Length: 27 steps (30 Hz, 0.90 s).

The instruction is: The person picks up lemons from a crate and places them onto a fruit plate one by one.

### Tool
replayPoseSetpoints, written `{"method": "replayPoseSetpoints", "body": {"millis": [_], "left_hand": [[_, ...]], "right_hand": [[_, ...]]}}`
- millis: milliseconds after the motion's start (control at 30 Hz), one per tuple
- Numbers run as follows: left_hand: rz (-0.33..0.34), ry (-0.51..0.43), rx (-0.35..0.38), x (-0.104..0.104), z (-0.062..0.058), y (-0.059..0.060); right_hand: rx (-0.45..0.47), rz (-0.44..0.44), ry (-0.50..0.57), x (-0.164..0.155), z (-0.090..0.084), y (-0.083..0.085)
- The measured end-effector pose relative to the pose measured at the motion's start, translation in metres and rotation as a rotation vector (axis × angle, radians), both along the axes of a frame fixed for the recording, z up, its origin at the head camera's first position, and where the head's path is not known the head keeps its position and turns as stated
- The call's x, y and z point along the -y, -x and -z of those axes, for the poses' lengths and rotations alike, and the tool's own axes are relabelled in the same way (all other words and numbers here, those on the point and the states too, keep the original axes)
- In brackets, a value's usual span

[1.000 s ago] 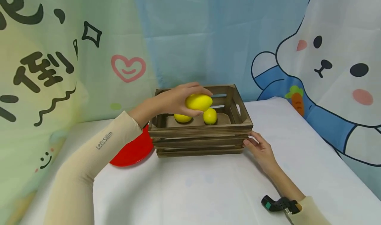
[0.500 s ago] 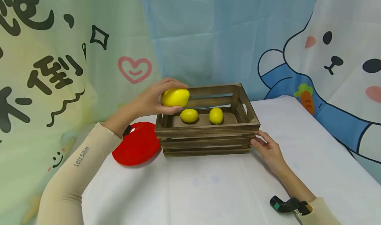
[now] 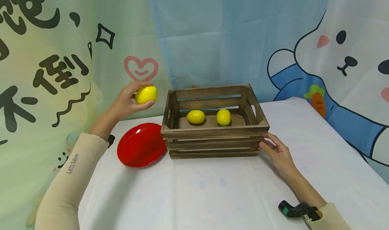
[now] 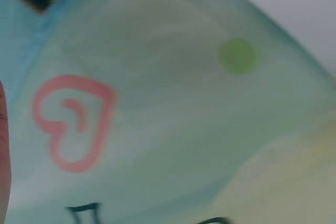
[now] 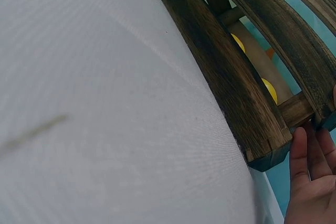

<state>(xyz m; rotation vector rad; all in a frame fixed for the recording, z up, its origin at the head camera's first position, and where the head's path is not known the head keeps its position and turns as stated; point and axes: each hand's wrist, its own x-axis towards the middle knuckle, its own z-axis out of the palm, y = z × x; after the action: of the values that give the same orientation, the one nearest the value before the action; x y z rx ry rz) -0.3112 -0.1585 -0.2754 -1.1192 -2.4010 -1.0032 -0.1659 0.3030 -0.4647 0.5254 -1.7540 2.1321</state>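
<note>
I see the left hand [image 3: 126,101] raised above the counter [image 3: 212,189], left of the wooden crate [image 3: 214,135] and over the far edge of the red plate [image 3: 140,144]. Its fingers [image 3: 136,85] curl round a lemon [image 3: 146,94]: the fingers arch over the top, the thumb comes in from below, and the fruit's right end pokes out past the fingertips toward the crate. The lemon is clear of both crate and plate, held in the air.

The lemon is bright yellow, smooth and oval, with a slight nub at its free end. It looks a shade larger than the two in the crate, though that may only be its nearness to the head camera.

My right hand [image 3: 278,154] rests on the counter at the crate's near right corner, fingers mostly straight and touching the slats; it grips nothing. The right wrist view shows those fingertips [image 5: 307,153] against the corner post.

The crate is dark slatted wood, open on top, and sits on the white cloth. Inside lie a second lemon [image 3: 196,117] left of centre and a third lemon [image 3: 223,117] to its right, apart from one another. The red plate lies flat just beside the crate's left end, with nothing on it.

The left wrist view shows only the blurred backdrop and a sliver of the plate.
</note>
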Motion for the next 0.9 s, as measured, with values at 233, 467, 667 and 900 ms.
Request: {"method": "replayPoseSetpoints", "body": {"millis": [233,467,667,900], "left_hand": [[-0.095,0.017,0.084,0.023,0.028,0.004],[-0.123,0.070,0.141,0.030,0.050,0.008],[-0.175,0.185,0.255,0.036,0.072,0.009],[-0.232,0.423,0.336,0.045,0.104,0.016]], "right_hand": [[0.008,-0.011,0.012,0.001,0.002,0.000],[0.033,0.019,0.003,-0.002,0.002,0.001],[0.059,0.024,-0.014,-0.003,0.001,0.002],[0.063,0.024,-0.024,-0.001,0.001,0.002]]}}
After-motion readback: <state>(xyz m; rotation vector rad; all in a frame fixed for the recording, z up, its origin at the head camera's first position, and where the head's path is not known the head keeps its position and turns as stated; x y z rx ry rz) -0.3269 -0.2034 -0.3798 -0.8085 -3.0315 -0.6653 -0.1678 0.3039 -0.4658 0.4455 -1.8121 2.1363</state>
